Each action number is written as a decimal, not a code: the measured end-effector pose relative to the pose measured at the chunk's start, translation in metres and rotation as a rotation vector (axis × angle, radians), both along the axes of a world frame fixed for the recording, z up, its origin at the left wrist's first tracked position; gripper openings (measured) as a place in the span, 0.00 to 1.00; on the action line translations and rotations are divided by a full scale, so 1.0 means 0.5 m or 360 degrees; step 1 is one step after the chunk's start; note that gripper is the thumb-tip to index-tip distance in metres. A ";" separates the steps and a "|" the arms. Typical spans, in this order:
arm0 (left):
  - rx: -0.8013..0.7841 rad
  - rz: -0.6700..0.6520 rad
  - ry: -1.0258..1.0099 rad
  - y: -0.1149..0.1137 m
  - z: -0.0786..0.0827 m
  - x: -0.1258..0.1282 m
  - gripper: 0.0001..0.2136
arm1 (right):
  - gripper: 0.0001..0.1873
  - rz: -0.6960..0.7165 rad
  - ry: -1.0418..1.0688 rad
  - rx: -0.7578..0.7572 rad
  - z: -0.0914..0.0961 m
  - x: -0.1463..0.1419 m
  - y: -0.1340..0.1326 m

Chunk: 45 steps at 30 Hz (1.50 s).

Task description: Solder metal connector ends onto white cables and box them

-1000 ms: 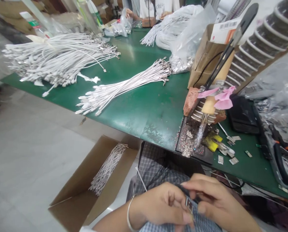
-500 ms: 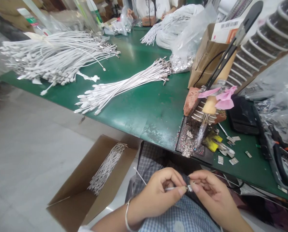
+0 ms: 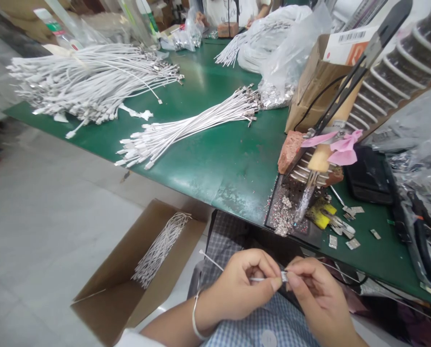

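Observation:
Above my lap, my left hand [image 3: 249, 284] pinches a white cable [image 3: 212, 261] close to its end; the cable's other end sticks out to the left past my wrist. At the pinched end sits a small metal connector [image 3: 284, 276]. My right hand [image 3: 315, 286] holds this connector between thumb and forefinger. The fingertips of both hands nearly meet there and partly cover the connector. On the green table [image 3: 201, 178] in front lies a bundle of white cables [image 3: 190, 126] with metal connectors at its right end.
A cardboard box [image 3: 110, 315] with white cables stands on the floor at left. A larger cable pile [image 3: 92, 84] lies at the table's far left. At right are a soldering iron [image 3: 318, 164], a ribbed hose [image 3: 399, 67], pliers [image 3: 423, 236] and loose metal shells [image 3: 353, 244].
The connector between my hands has turned slightly and my fingertips have shifted around it. The whole view has moved a little; the things on the table appear slightly farther right.

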<state>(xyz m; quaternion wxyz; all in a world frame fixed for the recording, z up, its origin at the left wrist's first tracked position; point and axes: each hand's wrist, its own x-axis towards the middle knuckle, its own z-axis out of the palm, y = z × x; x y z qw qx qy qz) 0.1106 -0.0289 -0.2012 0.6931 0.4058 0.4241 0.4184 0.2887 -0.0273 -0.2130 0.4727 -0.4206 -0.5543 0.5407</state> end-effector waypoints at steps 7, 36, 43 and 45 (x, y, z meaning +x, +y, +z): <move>0.0028 -0.0031 0.0017 0.003 0.003 -0.002 0.13 | 0.11 -0.0021 -0.0073 -0.0083 0.024 -0.006 -0.005; 0.0172 -0.0084 0.0107 0.018 0.013 0.000 0.07 | 0.13 0.0088 -0.0245 -0.0004 0.030 0.005 0.006; 0.0048 0.0010 0.0064 0.056 0.021 0.000 0.09 | 0.11 -0.0227 -0.0341 0.0324 0.055 0.041 0.032; 0.0078 0.0034 0.0042 0.071 0.026 0.002 0.09 | 0.09 -0.0115 -0.0585 0.0560 0.060 0.053 0.044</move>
